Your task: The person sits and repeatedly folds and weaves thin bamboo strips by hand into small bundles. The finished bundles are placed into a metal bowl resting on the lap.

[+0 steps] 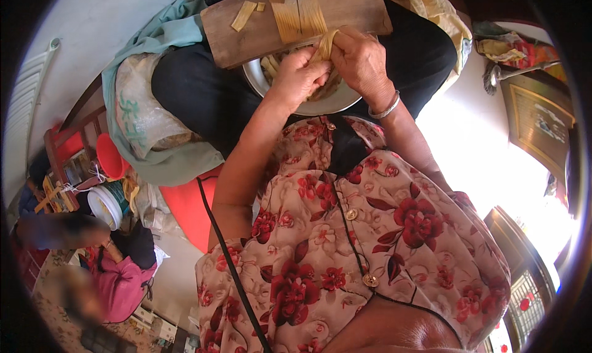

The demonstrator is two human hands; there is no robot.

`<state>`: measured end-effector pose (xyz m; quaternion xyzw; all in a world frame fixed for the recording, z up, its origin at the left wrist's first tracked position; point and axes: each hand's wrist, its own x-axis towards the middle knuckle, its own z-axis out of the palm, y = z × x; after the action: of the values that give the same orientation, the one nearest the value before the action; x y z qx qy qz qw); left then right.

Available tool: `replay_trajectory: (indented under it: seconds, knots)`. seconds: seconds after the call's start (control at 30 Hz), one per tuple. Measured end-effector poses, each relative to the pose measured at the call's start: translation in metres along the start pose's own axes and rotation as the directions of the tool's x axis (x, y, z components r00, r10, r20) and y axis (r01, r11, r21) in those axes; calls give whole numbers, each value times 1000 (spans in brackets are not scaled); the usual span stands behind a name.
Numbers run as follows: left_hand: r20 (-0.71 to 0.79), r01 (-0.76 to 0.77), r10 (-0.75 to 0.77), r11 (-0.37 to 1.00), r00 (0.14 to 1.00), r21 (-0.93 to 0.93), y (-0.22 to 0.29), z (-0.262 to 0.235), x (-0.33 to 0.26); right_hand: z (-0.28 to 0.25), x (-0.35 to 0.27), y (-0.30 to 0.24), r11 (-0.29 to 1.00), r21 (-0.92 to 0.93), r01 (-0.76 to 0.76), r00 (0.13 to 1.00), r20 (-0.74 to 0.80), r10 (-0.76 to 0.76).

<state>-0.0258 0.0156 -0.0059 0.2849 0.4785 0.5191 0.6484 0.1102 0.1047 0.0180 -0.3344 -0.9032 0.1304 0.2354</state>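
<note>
My left hand and my right hand are close together above a white bowl in my lap. Between them is a thin yellow strip, folded and ribbed like a dried leaf. Fingers of both hands are closed on it, the right hand at its upper end. Short yellowish pieces lie in the bowl, partly hidden by my hands. Just beyond, a wooden board rests across my legs. On it lie a wide yellow ribbed sheet with a split and a small yellow strip.
A pale green cloth and a clear plastic bag are by my left leg. Further left are a red bowl-shaped container and a white-rimmed bucket. Another person in a pink garment sits at lower left. A yellowish sack is beyond my right leg.
</note>
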Motion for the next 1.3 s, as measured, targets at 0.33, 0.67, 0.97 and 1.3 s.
replay_trajectory:
  seconds: [0.33,0.67,0.97,1.3]
  knots:
    - [99,-355,631,293,769,888,-25,2,-15,38,-51,3,-228,630,-742,587,775,234]
    - [-65,-247,460,584,885,773,-8,16,-12,39,-44,1,660,679,-321,946,198,255]
    - [-232,122,-160,978,960,-170,-16,8,2,15,-29,-14,783,594,-184,969,-22,245]
    - [-118,-204,477,570,871,796,-15,10,-38,31,-25,10,297,875,-383,841,197,504]
